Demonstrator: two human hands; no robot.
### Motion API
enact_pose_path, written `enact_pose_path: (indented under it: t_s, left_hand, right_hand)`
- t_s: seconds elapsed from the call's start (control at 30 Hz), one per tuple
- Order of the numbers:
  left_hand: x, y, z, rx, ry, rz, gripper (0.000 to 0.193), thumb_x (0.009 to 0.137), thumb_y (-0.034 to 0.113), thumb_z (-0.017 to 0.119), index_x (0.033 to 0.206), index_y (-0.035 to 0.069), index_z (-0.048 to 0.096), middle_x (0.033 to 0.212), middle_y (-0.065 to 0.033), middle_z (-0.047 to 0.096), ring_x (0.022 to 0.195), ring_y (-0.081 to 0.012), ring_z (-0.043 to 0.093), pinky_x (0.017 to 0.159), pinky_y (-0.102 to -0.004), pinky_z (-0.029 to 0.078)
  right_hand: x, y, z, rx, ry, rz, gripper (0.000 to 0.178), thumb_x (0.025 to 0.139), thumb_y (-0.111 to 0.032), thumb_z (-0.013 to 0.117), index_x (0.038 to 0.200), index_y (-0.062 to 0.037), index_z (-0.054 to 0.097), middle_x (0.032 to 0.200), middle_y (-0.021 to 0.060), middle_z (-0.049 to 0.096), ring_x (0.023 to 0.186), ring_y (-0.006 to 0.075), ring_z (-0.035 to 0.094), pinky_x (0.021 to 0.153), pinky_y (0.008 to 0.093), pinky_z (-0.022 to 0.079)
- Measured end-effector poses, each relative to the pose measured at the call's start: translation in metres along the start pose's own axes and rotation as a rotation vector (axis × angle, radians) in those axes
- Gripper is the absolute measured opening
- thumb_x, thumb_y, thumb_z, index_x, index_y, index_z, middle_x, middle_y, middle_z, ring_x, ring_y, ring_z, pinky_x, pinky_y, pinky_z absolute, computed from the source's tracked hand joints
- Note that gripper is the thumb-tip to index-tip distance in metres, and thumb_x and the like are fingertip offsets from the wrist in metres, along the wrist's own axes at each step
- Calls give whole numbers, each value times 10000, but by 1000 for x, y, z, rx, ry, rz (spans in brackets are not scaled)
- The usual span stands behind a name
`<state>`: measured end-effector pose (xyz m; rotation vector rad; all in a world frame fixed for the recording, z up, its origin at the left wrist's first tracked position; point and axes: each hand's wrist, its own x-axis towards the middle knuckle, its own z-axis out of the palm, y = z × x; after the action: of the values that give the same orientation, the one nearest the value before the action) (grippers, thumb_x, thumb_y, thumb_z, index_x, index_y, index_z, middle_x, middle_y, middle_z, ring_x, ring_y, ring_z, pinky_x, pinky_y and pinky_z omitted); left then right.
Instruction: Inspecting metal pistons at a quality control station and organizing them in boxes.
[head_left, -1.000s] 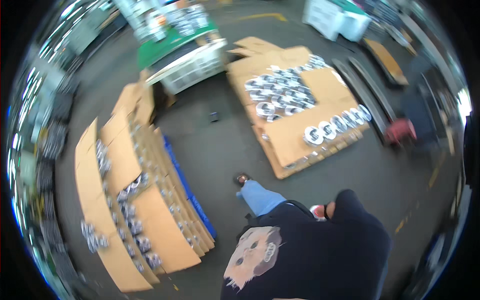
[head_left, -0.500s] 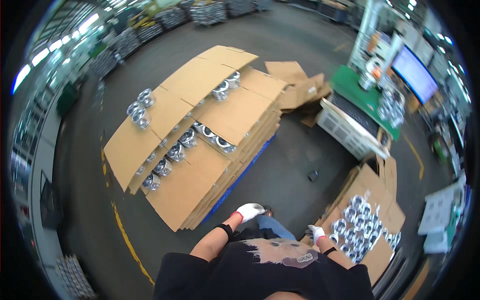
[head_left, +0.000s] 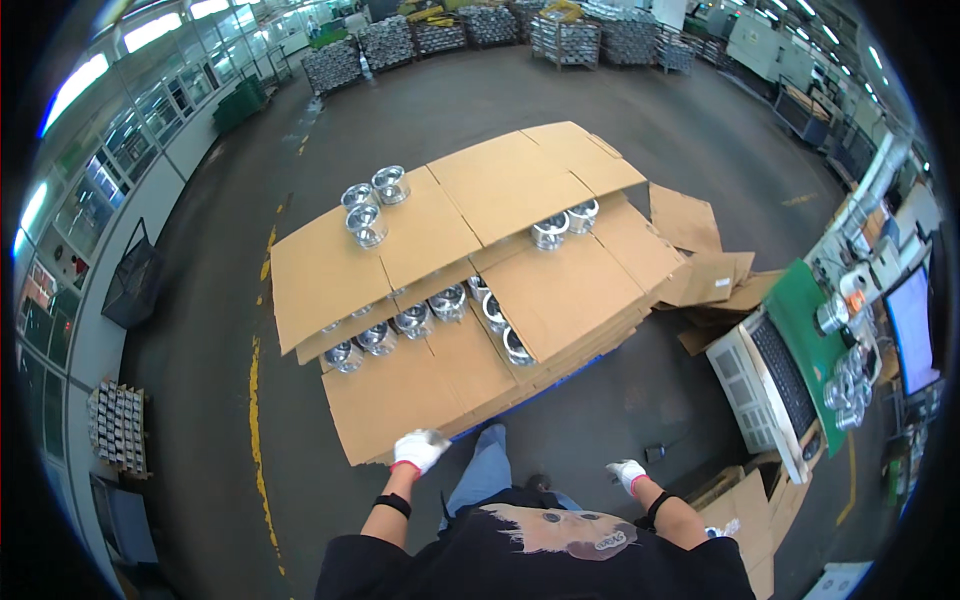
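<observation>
Both my hands wear white gloves and hold nothing that I can see. My left hand (head_left: 421, 451) is at the near edge of a stack of cardboard sheets (head_left: 400, 405), its fingers loosely extended and somewhat blurred; whether it touches the cardboard I cannot tell. My right hand (head_left: 627, 474) hangs over the floor with fingers apart. Shiny round metal parts (head_left: 414, 320) stand in rows between the stepped cardboard layers. Three more metal parts (head_left: 365, 226) sit on the top sheet (head_left: 340, 265) at its left, and two (head_left: 550, 232) show under its right end.
A bench with a green top (head_left: 795, 320) stands at right, with metal parts (head_left: 848, 385) and a monitor (head_left: 912, 330). Folded cardboard (head_left: 700, 275) lies beyond the stack. An open carton (head_left: 750, 510) is at lower right. A small black object (head_left: 654, 454) lies on the floor.
My view has turned right and come nearer the cardboard stack. My right hand has moved away from the carton of metal parts. My left hand is now by the stack's near edge.
</observation>
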<state>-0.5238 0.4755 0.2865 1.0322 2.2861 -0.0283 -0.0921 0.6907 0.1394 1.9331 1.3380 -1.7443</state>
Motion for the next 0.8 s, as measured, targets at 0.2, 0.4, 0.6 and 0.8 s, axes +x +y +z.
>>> enact_pose_path:
  t_s: [0.2, 0.4, 0.6, 0.8]
  left_hand:
    - [80, -65, -77, -15, 386, -161, 506, 831, 544, 493, 1159, 179, 617, 1232, -97, 565, 1166, -276, 502, 987, -449, 363]
    - [194, -126, -167, -84, 653, -330, 540, 837, 531, 502, 1219, 155, 565, 1309, -126, 503, 1207, -317, 449, 1021, -462, 314]
    - [300, -165, -219, -105, 606, -616, 626, 853, 566, 442, 1351, 186, 458, 1414, -130, 393, 1292, -355, 347, 1067, -515, 219]
    - [327, -120, -257, -117, 608, -987, 634, 875, 569, 400, 1401, 216, 368, 1461, -145, 297, 1322, -412, 257, 1080, -558, 163]
  right_hand:
    - [5, -166, -9, -554, -38, -423, 403, 830, -355, 591, 1094, -57, 651, 1046, 126, 670, 967, 256, 626, 867, 332, 462]
    - [0, -375, 25, -1016, -99, -645, 504, 839, -460, 542, 1160, -78, 613, 1132, 139, 634, 1060, 311, 588, 930, 360, 438]
    - [6, -556, 104, -1092, 21, -1005, 498, 838, -428, 555, 1176, -63, 583, 1028, 152, 663, 963, 316, 626, 844, 383, 487]
    - [-13, -684, 186, -1134, 2, -1293, 603, 824, -498, 555, 1260, -84, 512, 1117, 190, 611, 1027, 345, 581, 893, 440, 441]
